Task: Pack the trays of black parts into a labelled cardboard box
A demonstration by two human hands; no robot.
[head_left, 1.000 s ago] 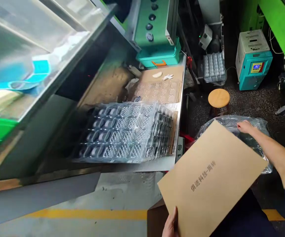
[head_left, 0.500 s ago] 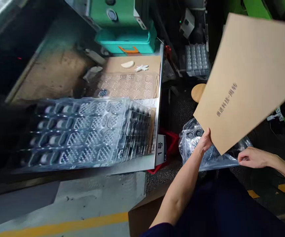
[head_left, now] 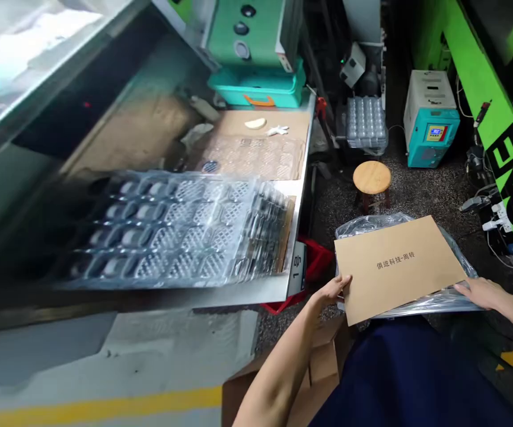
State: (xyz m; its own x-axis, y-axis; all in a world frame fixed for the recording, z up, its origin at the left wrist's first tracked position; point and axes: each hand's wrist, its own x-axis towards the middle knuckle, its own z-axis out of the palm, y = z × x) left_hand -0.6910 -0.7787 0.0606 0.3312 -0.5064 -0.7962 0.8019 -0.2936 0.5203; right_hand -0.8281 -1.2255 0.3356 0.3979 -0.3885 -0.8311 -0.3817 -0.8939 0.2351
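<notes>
A flat brown cardboard sheet (head_left: pixel 389 284) with printed characters lies tilted over a clear plastic bag (head_left: pixel 363 222). My left hand (head_left: pixel 336 289) is closed on the sheet's left edge, thumb on top. At its right corner, my right hand (head_left: pixel 483 292) is closed on the bag's edge, its fingertips partly hidden and close to the cardboard. The sheet covers most of the bag and what lies inside it.
To the left, a stack of clear plastic trays (head_left: pixel 203 231) stands on a metal bench. A wooden stool (head_left: pixel 372 177) is ahead, a teal-and-white machine (head_left: pixel 432 118) behind it. Below my left arm is a cardboard box (head_left: pixel 322 367). Green machinery (head_left: pixel 487 77) borders the right.
The cardboard sheet has come down from a raised, slanted position to lie over the bag. My left hand has moved down and left with it; my right hand stays near the bag's edge.
</notes>
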